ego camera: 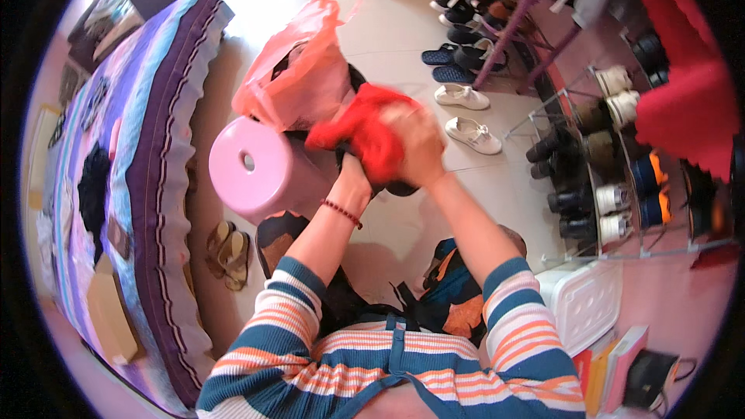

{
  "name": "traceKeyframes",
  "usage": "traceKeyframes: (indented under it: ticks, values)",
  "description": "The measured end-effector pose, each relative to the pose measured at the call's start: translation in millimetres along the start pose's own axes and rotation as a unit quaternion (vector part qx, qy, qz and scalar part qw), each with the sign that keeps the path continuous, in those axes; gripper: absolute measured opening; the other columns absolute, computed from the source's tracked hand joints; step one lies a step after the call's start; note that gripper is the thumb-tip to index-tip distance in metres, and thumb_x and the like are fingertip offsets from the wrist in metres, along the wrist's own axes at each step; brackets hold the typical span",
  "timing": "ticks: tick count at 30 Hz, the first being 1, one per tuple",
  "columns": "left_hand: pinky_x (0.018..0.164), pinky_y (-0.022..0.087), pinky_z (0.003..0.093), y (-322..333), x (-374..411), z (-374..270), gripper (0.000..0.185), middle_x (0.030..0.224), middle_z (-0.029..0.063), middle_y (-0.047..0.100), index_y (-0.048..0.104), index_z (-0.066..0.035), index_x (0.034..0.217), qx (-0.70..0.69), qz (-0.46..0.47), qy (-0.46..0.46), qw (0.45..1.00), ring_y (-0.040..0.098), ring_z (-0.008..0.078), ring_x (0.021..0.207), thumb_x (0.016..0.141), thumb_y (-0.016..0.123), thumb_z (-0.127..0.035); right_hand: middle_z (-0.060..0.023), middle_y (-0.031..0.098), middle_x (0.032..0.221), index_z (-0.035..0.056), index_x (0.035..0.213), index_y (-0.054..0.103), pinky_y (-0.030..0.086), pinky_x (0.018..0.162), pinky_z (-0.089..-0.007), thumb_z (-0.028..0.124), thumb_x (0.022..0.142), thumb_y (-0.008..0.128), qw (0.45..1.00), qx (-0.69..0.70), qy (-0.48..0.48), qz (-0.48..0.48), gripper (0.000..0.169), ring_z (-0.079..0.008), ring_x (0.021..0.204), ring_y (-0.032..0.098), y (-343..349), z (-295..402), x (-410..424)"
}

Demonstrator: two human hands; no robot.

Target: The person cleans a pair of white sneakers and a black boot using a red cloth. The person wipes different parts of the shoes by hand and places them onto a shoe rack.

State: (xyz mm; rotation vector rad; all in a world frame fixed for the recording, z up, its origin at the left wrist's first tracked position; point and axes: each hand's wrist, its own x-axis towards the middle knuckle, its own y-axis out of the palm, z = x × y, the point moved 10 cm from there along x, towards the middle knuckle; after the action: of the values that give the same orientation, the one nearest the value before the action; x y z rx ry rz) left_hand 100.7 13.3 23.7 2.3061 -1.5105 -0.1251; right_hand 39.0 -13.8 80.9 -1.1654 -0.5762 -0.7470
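A bunched red cloth [378, 134] is between my two hands, blurred by motion. My right hand [416, 139] grips it from the right. My left hand [355, 171] lies under and behind it, mostly hidden, with a beaded bracelet on the wrist. A dark item [401, 188] shows just below the cloth; whether it is a shoe I cannot tell. Beyond my hands, a pink plastic bag [311, 84] stands open with things inside. The round pink plastic stool [250, 166] is left of my hands, touching or close to the bag.
A bed [154, 186] with a purple striped cover runs along the left. Sandals [231, 253] lie beside it. White shoes [472, 135] and blue slippers [453, 74] rest on the tiled floor. A metal shoe rack [588, 186] stands at right, near a white plastic box [588, 302].
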Motion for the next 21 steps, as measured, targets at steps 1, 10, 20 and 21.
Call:
traceKeyframes:
  ticks: [1, 10, 20, 21]
  values:
    - [0.089, 0.048, 0.0357, 4.5, 0.3, -23.9, 0.028, 0.109, 0.0089, 0.059, 0.054, -0.005, 0.112, 0.228, 0.015, 0.056, 0.972, 0.058, 0.0221, 0.101, 0.088, 0.055, -0.019, -0.0099, 0.067, 0.108, 0.0087, 0.111, 0.063, 0.04, 0.099, -0.0454, 0.011, 0.071, 0.064, 0.997, -0.039, 0.067, -0.02, 0.04, -0.0282, 0.109, 0.06, -9.8, -36.4, 3.2]
    - [0.064, 0.043, 0.0386, 10.2, 10.1, -133.8, 0.006, 0.075, 0.0108, 0.057, 0.058, -0.007, 0.075, 0.637, -0.064, 0.317, 0.7, 0.056, 0.0255, 0.076, 0.079, 0.061, -0.01, -0.0087, 0.06, 0.124, 0.0049, 0.128, 0.051, 0.045, 0.099, -0.0368, 0.022, 0.091, 0.058, 0.659, 0.5, 0.515, -0.224, 0.041, -0.0218, 0.114, 0.057, -14.5, -127.0, -64.0]
    - [0.065, 0.044, 0.0393, -64.0, -8.3, -117.7, 0.005, 0.079, 0.011, 0.059, 0.06, -0.008, 0.079, 0.465, -0.305, 0.274, 0.785, 0.057, 0.0271, 0.079, 0.081, 0.062, -0.012, -0.0079, 0.057, 0.129, 0.0105, 0.129, 0.049, 0.04, 0.106, -0.0447, 0.024, 0.089, 0.054, 0.447, 0.678, 0.548, -0.199, 0.043, -0.0276, 0.119, 0.053, 39.4, -94.8, -91.1]
    - [0.065, 0.044, 0.0394, -63.2, -10.8, -113.1, 0.005, 0.079, 0.011, 0.059, 0.06, -0.008, 0.08, 0.466, -0.325, 0.271, 0.777, 0.057, 0.0273, 0.08, 0.081, 0.062, -0.012, -0.0078, 0.056, 0.13, 0.011, 0.131, 0.049, 0.04, 0.106, -0.0443, 0.024, 0.089, 0.054, 0.445, 0.699, 0.526, -0.195, 0.044, -0.0275, 0.12, 0.053, 39.4, -100.0, -79.6]
